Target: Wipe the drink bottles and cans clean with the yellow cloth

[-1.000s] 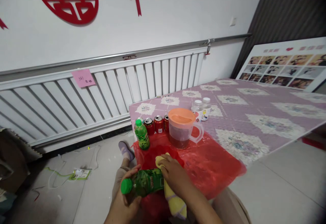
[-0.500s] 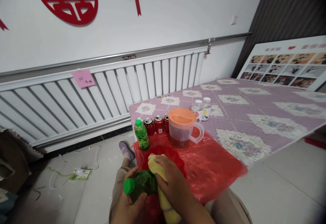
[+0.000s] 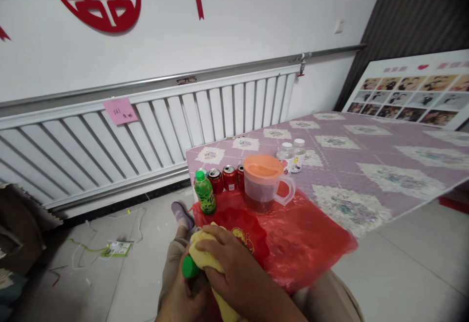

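My left hand (image 3: 183, 297) grips a green bottle low in the view; only its green cap (image 3: 189, 267) shows. My right hand (image 3: 227, 268) presses a yellow cloth (image 3: 205, 256) over the bottle, fingers wrapped around it and covering most of the bottle. Both hands are just in front of the near corner of the table, over a red plastic bag (image 3: 293, 239).
On the table (image 3: 366, 165) with a purple patterned cover stand a second green bottle (image 3: 205, 193), three red cans (image 3: 229, 177), a clear pitcher (image 3: 262, 189) with an orange lid and two small clear bottles (image 3: 293, 156). A radiator (image 3: 146, 126) runs along the wall. A photo board (image 3: 410, 92) leans at right.
My right hand slid the yellow cloth left along the bottle toward its cap, now covering the label and body. The left hand still holds the bottle.
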### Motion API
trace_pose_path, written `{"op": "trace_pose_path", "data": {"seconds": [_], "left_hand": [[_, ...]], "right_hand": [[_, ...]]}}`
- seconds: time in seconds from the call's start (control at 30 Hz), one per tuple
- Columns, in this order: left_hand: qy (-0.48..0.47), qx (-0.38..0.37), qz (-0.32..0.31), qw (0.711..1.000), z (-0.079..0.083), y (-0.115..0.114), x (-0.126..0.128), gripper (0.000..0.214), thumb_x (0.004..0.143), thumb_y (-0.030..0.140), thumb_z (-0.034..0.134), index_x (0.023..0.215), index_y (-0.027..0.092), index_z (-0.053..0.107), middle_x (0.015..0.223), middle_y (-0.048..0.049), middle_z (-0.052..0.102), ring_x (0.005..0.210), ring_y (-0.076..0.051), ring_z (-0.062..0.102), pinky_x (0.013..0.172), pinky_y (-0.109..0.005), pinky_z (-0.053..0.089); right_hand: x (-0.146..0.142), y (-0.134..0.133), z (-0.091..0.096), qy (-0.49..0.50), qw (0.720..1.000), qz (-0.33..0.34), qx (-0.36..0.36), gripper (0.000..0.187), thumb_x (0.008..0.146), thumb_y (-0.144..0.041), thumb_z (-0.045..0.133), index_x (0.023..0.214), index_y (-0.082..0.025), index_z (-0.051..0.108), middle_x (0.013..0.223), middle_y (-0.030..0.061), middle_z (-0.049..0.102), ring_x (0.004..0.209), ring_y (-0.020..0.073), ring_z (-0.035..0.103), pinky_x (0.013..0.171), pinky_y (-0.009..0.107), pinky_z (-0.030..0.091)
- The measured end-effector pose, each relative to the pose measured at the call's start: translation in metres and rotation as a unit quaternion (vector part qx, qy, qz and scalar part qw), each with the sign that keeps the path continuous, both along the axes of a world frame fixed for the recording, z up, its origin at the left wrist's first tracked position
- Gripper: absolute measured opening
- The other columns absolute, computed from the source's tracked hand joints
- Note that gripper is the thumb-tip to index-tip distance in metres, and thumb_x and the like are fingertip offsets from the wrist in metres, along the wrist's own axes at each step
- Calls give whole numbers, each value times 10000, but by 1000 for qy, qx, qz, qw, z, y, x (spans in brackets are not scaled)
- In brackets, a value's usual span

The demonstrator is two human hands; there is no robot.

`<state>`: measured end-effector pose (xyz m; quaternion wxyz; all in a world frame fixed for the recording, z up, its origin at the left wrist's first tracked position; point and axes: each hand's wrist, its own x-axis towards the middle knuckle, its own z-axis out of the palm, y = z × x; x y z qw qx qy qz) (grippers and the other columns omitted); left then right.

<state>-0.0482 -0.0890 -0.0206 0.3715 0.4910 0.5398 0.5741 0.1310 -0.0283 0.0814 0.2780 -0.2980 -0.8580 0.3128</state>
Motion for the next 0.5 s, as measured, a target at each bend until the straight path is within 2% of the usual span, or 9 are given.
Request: {"op": "trace_pose_path", "data": {"seconds": [0.1, 0.17, 0.27, 0.4, 0.5], "left_hand": [[31, 12, -43, 999, 4, 0, -1, 793, 746, 115, 803, 1457, 337, 530, 1567, -64, 538, 1438, -325, 508, 1145, -396, 499], [32, 27, -66, 997, 6, -1, -3, 889, 767, 126, 794, 1536, 360, 413, 1625, -70, 459, 1483, -335, 441, 1154, -423, 492], [31, 25, -101, 994, 7, -3, -6, 897, 850, 169, 742, 1589, 364, 272, 1586, -120, 500, 1431, -337, 515, 1113, -459, 530], [30, 33, -94, 995, 3, -4, -7, 778, 886, 193, 712, 1550, 310, 323, 1522, -165, 554, 1393, -352, 555, 1099, -480, 529], [17, 55, -84, 995, 1, -2, -5, 696, 864, 218, 745, 1475, 299, 421, 1524, -158, 553, 1407, -354, 538, 1118, -489, 507]], "right_hand": [[-2, 6, 4, 8, 1000, -14, -16, 433, 827, -101, 579, 1210, -275, 681, 1273, 36, 658, 1203, 189, 592, 1079, 337, 445], [0, 13, -1, 10, 999, -26, -29, 415, 836, -118, 570, 1208, -260, 688, 1198, 47, 670, 1133, 196, 620, 1037, 341, 471], [8, 29, -23, -4, 996, -65, -53, 397, 833, -118, 561, 1185, -240, 701, 1150, 60, 685, 1074, 211, 652, 983, 352, 504], [23, 43, -51, -41, 989, -131, -56, 378, 815, -72, 555, 1123, -210, 725, 1094, 83, 709, 1046, 250, 677, 946, 374, 519], [28, 34, -52, -58, 986, -148, -44, 381, 842, -105, 560, 1170, -225, 713, 1123, 84, 701, 1052, 253, 670, 949, 386, 523]]}}
